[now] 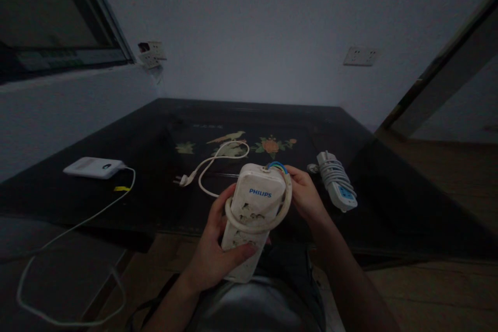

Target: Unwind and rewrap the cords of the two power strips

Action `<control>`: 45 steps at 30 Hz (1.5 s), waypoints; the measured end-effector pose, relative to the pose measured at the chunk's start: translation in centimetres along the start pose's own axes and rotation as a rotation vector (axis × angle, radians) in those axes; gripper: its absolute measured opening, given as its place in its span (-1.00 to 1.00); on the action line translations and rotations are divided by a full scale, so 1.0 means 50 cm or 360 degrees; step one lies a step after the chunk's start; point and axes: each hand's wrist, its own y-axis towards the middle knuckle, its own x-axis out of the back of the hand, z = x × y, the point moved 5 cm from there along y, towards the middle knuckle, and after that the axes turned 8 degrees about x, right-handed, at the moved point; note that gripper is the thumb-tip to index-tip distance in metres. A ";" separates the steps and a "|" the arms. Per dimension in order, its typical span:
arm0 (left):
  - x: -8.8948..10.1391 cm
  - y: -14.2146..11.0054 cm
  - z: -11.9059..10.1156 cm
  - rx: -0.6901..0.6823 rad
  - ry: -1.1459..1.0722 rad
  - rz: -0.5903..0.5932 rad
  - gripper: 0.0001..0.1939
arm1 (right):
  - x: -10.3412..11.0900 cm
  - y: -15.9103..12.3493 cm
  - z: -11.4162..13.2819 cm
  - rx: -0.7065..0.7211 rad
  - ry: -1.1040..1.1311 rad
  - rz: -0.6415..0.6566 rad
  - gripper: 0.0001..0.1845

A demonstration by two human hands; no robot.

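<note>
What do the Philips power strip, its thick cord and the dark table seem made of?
Power strip: probably hard plastic, dull white and scuffed, judging by its moulded-looking body. Cord: likely rubber or soft plastic, off-white, since it bends in a smooth loop. Table: dark, smooth, faintly glossy; perhaps lacquered wood or glass over the flower design.

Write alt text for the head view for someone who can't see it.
The left hand grips a white Philips power strip while the right hand is at its cord, beside exposed blue and green wires. On the dark table lie a white plug, a cable-wrapped power strip and, at left, a cabled white device.
</note>
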 end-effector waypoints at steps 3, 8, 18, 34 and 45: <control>0.001 0.006 -0.006 0.0049 -0.0054 -0.0037 0.03 | 0.004 -0.002 -0.001 -0.0023 0.0050 -0.0041 -0.61; 0.007 0.024 -0.019 0.0118 -0.0066 -0.0144 0.08 | 0.009 -0.013 0.005 -0.0054 0.0022 -0.0093 -0.60; 0.051 0.049 -0.023 0.0041 0.0316 -0.0451 -0.07 | -0.022 -0.071 0.040 -0.0169 -0.0335 0.0100 -0.59; 0.105 0.095 -0.040 -0.0171 0.0692 -0.0549 -0.16 | -0.099 -0.135 0.128 0.0363 -0.1438 0.0918 -0.79; 0.101 0.134 -0.104 -0.0353 0.1302 -0.0478 -0.22 | -0.121 -0.119 0.222 0.0944 -0.1913 0.0987 -0.78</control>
